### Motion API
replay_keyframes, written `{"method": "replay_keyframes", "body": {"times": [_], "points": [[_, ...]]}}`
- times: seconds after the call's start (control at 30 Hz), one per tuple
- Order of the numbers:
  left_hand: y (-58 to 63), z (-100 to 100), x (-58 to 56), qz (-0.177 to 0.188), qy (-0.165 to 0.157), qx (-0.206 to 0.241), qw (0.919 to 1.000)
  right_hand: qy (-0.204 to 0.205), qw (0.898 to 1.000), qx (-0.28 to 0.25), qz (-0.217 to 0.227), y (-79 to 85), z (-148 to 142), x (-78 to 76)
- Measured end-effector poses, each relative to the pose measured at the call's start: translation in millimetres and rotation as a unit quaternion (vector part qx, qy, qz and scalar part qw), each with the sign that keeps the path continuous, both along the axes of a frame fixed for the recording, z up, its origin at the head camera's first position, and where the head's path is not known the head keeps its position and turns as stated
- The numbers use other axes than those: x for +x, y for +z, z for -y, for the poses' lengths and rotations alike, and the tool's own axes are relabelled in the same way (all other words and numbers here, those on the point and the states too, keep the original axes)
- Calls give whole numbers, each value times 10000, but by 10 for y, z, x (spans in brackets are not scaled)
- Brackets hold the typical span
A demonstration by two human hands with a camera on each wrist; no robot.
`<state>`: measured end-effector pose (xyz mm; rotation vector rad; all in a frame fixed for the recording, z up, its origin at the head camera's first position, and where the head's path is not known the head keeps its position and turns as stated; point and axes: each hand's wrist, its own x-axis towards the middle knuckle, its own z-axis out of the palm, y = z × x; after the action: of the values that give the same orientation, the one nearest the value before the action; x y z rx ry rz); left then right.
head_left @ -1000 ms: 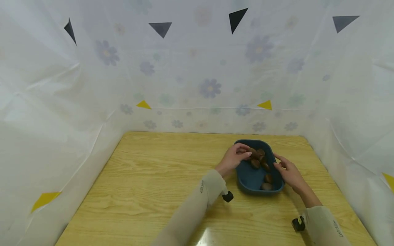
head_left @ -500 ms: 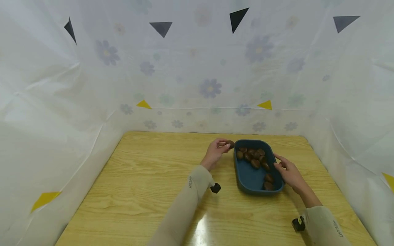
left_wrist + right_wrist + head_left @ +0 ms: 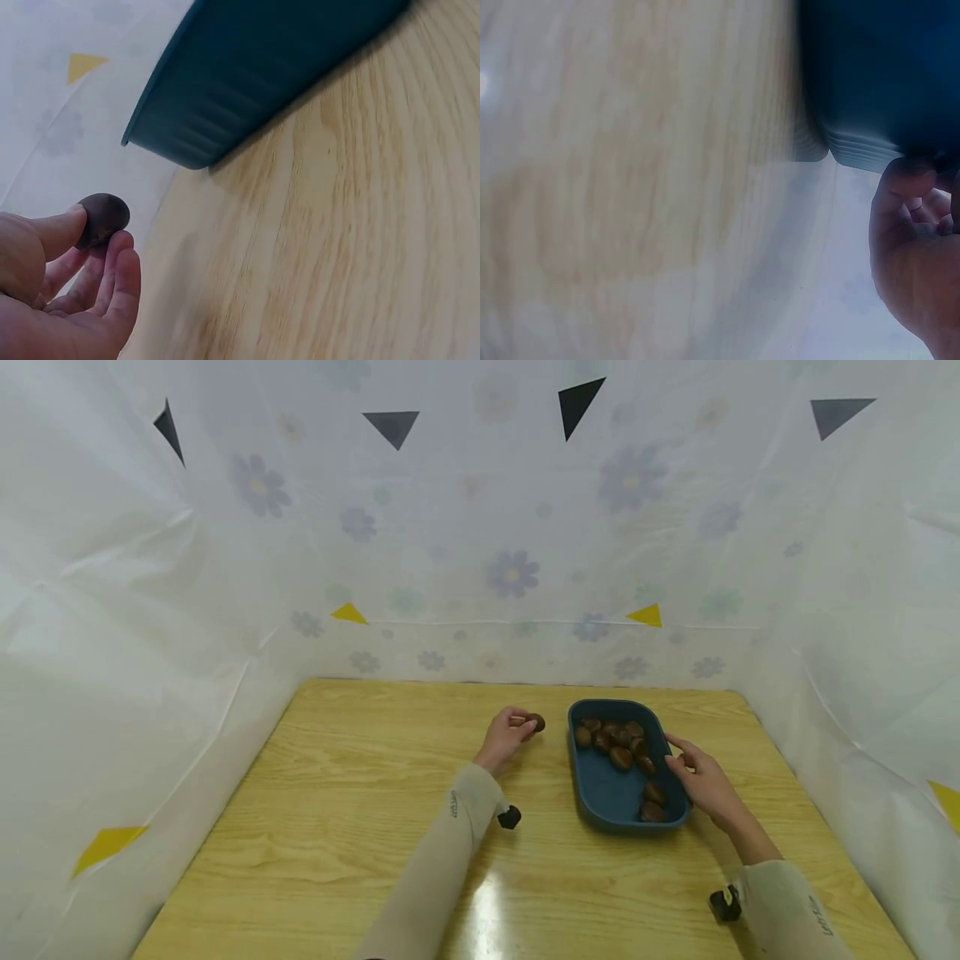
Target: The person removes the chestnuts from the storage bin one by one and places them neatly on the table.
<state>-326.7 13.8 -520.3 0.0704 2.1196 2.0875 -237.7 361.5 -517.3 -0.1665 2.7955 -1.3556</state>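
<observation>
A brown chestnut (image 3: 536, 722) is pinched between the thumb and fingertips of my left hand (image 3: 504, 739), held a little left of the dark blue plastic tub (image 3: 611, 793). In the left wrist view the chestnut (image 3: 105, 217) looks smooth and dark, raised off the table. Several more chestnuts (image 3: 620, 757) lie in the tub, most toward its far end and a couple near its front right corner. My right hand (image 3: 708, 785) holds the tub's right rim. In the right wrist view the thumb (image 3: 907, 180) is bent against the tub wall; the other fingers are partly hidden.
The wood-grain table (image 3: 360, 793) extends to the left of the tub. White flower-patterned sheeting (image 3: 450, 568) stands behind it and at both sides. A black wrist device (image 3: 509, 817) hangs at the left cuff, another (image 3: 725, 903) at the right.
My left hand has come out of the tub with a chestnut and moved left, away from the rim. The right hand and the tub have stayed in place.
</observation>
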Motion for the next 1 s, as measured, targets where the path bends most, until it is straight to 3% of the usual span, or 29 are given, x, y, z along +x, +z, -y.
{"method": "replay_keyframes", "body": {"times": [0.2,0.43,0.77,1.0], "points": [[-14,32,5,148,58,-431,9989,10,10000,-3,1,-3,-5,4],[-32,65,21,91,8,-1295,9915,-5,10000,5,-29,-9,-14,-9],[-21,123,30,54,-290,-1797,9833,-32,10000,20,3,-17,-7,-4],[-11,129,17,-139,-110,-2299,9730,-41,10000,1,0,-17,-8,-11]]}}
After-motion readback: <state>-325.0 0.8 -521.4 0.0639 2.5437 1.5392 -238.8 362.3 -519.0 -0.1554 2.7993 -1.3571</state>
